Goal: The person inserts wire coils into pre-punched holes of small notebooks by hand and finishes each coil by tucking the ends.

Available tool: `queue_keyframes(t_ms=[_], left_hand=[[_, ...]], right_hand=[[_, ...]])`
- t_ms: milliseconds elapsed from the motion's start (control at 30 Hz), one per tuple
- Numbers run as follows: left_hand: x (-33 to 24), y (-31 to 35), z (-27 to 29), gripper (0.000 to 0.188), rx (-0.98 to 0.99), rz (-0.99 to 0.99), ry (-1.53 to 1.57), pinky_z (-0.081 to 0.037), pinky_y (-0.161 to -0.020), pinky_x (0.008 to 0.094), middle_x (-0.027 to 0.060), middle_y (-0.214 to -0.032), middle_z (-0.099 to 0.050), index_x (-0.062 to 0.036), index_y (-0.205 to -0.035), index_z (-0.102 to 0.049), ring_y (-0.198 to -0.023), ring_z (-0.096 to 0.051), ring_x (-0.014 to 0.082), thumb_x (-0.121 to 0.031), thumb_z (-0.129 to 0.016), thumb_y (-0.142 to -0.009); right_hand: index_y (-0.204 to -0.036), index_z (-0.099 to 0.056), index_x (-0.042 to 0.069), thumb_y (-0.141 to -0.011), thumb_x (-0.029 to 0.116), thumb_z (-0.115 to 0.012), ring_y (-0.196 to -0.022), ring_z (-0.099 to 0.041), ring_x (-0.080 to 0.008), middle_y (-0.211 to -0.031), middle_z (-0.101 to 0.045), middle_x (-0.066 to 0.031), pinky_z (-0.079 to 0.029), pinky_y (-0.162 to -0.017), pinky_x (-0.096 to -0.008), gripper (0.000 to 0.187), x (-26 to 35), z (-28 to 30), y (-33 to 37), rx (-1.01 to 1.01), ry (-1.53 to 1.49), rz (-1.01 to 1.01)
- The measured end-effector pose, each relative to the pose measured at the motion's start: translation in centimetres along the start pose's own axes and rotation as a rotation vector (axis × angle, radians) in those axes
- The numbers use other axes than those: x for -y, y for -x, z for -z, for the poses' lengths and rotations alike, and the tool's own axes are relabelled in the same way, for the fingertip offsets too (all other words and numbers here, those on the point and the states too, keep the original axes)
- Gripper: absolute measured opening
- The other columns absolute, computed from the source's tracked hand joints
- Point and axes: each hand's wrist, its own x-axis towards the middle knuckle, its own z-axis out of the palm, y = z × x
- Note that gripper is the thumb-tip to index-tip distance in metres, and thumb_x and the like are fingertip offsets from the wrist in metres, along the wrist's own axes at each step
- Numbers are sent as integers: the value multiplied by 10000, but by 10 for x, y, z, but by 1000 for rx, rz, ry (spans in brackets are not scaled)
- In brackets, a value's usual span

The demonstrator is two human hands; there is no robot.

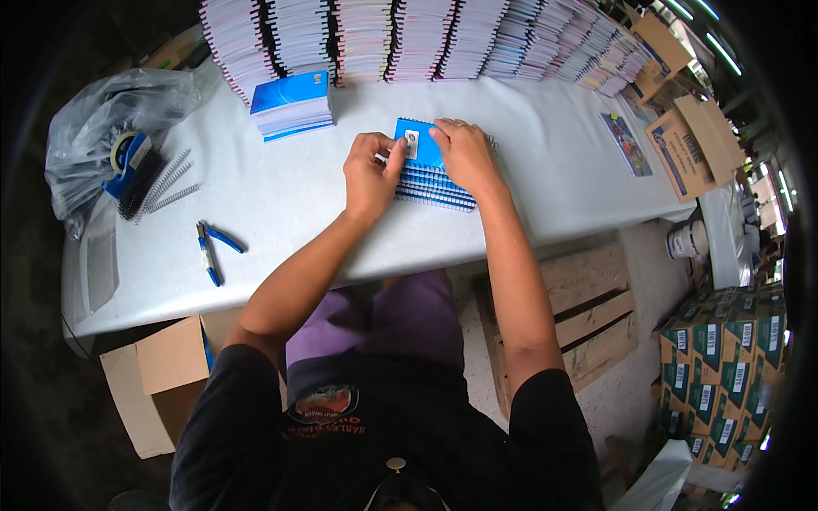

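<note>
A small blue notebook (pixel 417 153) with a white label lies at the middle of the table, in front of me. My left hand (pixel 371 177) grips its left side, thumb on the cover and fingers curled. On its right side my right hand (pixel 467 155) holds it, thumb on the cover near the label; some fingertips are out of sight. Dark spiral coil shows along the notebook's far edge. Under and nearer than it, several blue spiral-bound notebooks (pixel 434 186) overlap, their bindings in rows. A pile of blue-covered sheets (pixel 294 106) stands farther left.
Blue-handled pliers (pixel 210 251), loose spiral coils (pixel 170 192), a tape dispenser (pixel 128 162) and a clear plastic bag (pixel 81 128) occupy the table's left. Tall stacks of bound books (pixel 366 38) line the far edge. Cartons (pixel 686 145) stand right; a wooden pallet (pixel 588 298) lies below.
</note>
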Motion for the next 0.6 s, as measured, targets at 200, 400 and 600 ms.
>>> queue_keyframes(t_ms=[200,400,600], left_hand=[[0,1,3,143,38,49,7,-466,-582,306,97,-792,-562,-16,-748,-575,-636,-552,189,-102,-684,-784],[3,-36,19,174,150,-145,-246,-478,-713,347,123,-932,-591,-22,-896,-599,-834,-583,267,-164,-657,-814],[93,-135,120,319,186,-520,-1031,-456,-869,352,163,-1147,-578,-77,-1166,-535,-1090,-522,340,-246,-527,-896]], right_hand=[[-889,-663,-12,-859,148,-552,-813,-589,-356,-861,-647,-189,-467,-762,-431,196,-2,-7,-1,-46,2,48],[-885,-677,23,-832,167,-602,-849,-590,-338,-874,-651,-175,-480,-751,-420,170,0,-1,1,-58,29,-108],[-1094,-625,56,-830,138,-607,-1176,-481,-312,-1173,-590,-127,-354,-988,-471,277,18,5,-5,-453,202,316]])
